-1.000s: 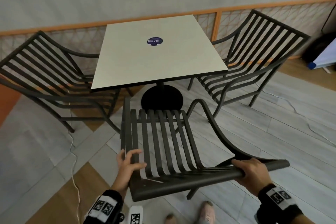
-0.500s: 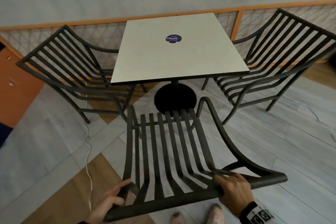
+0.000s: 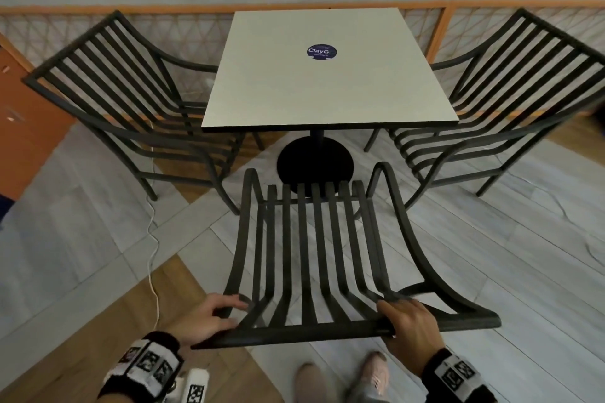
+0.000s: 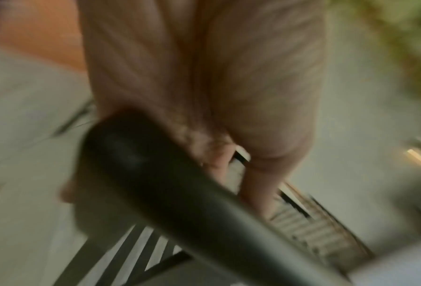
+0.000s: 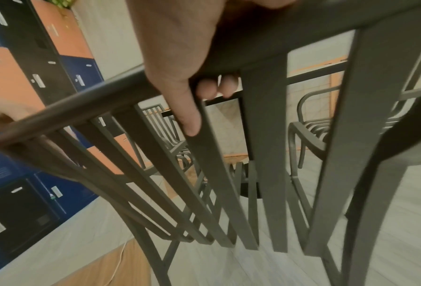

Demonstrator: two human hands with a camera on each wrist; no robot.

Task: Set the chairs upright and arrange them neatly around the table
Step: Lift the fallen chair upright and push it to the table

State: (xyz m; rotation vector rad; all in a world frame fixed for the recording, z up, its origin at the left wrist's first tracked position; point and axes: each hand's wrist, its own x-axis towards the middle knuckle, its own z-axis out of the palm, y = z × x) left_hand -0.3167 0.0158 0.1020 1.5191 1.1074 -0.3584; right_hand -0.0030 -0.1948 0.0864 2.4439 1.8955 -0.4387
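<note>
A dark slatted metal chair (image 3: pixel 322 258) stands upright right in front of me, facing the square white table (image 3: pixel 327 75). My left hand (image 3: pixel 212 317) grips the left end of its top rail (image 4: pixel 179 193). My right hand (image 3: pixel 409 327) grips the same rail (image 5: pixel 265 44) farther right, fingers curled over it and thumb along a slat. Two more dark slatted chairs stand upright, one at the table's left side (image 3: pixel 131 101) and one at its right side (image 3: pixel 497 101).
The table stands on a black round base (image 3: pixel 314 160). A low orange-framed railing (image 3: pixel 438 29) runs behind it. A white cable (image 3: pixel 154 255) trails over the floor at left. Blue, orange and black lockers (image 5: pixel 33 96) line the left wall. My feet (image 3: pixel 370 373) are just behind the chair.
The near chair has swung from an angle to square with the table and now sits centred on it. Both hands have stayed on its top rail.
</note>
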